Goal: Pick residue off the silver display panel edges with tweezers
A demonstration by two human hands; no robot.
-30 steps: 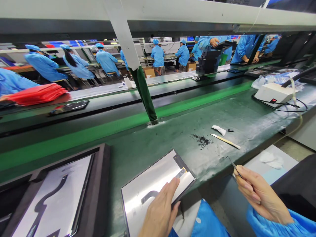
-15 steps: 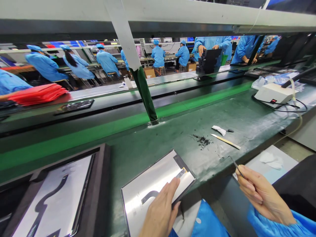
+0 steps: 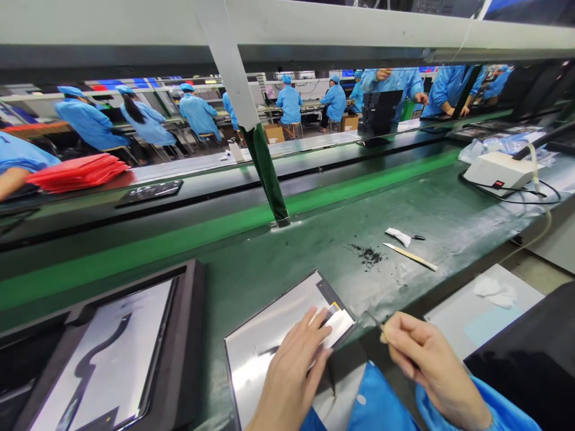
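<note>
A silver-backed display panel point(image 3: 265, 335) with dark edges lies tilted across the bench front. My left hand point(image 3: 299, 365) rests flat on it with fingers stretched out, partly covering a dark ribbon cable and the white strip near the right corner. Just right of the panel, my right hand point(image 3: 417, 353) pinches thin metal tweezers point(image 3: 372, 318), whose tip points left beside the panel's corner. Beyond them on the green mat are a small heap of black scraps point(image 3: 369, 256), a pale-handled craft knife point(image 3: 411, 256) and a white-wrapped tool point(image 3: 399, 237).
A second display panel point(image 3: 112, 353) lies in a black foam tray point(image 3: 191, 311) at left. A green-wrapped post point(image 3: 267, 173) rises mid-bench. A white device point(image 3: 501, 170) with cables sits at right. Red sheets point(image 3: 78, 172) and a black stack point(image 3: 381, 114) stand across the line, where blue-clad people work.
My right hand has moved left with the tweezers, close to the panel's corner. My left hand's fingers have spread and shifted slightly on the panel. A co-worker's hands have left the black stack.
</note>
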